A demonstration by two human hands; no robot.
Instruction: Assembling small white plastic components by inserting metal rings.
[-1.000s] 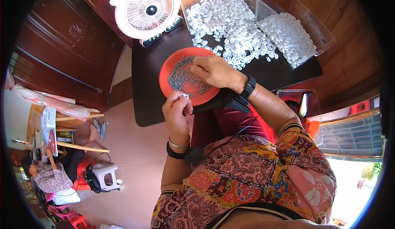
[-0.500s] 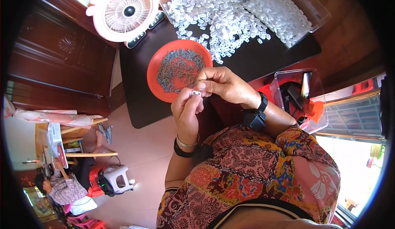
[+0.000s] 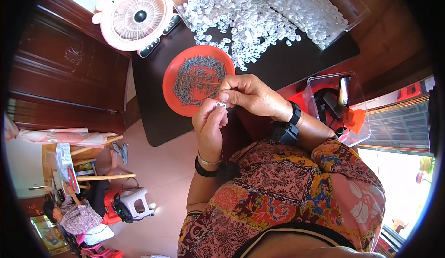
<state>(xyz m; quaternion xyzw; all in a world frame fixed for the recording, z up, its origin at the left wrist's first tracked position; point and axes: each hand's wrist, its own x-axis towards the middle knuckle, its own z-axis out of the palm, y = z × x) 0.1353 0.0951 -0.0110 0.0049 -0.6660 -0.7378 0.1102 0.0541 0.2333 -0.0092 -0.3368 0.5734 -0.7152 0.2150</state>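
Observation:
My left hand is closed, with a small white plastic piece with two holes pinched between thumb and fingertips. My right hand is closed too, its thumb and forefinger pressed together right beside that piece. Whatever sits in the right fingertips is too small and hidden to make out. Just beyond both hands lies a round red plate holding many thin grey screw-like pieces. Farther back, a heap of similar white plastic pieces spills over the dark table.
Back right stands a clear bin of white pieces. A pale fan is at the back left. To my right, a clear box contains dark and orange items. Far left, another person sits near a grey stool.
The whole view has shifted slightly, with the plate, heap and fan now a little farther left. Both hands keep nearly the same pose, fingertips together at the white piece.

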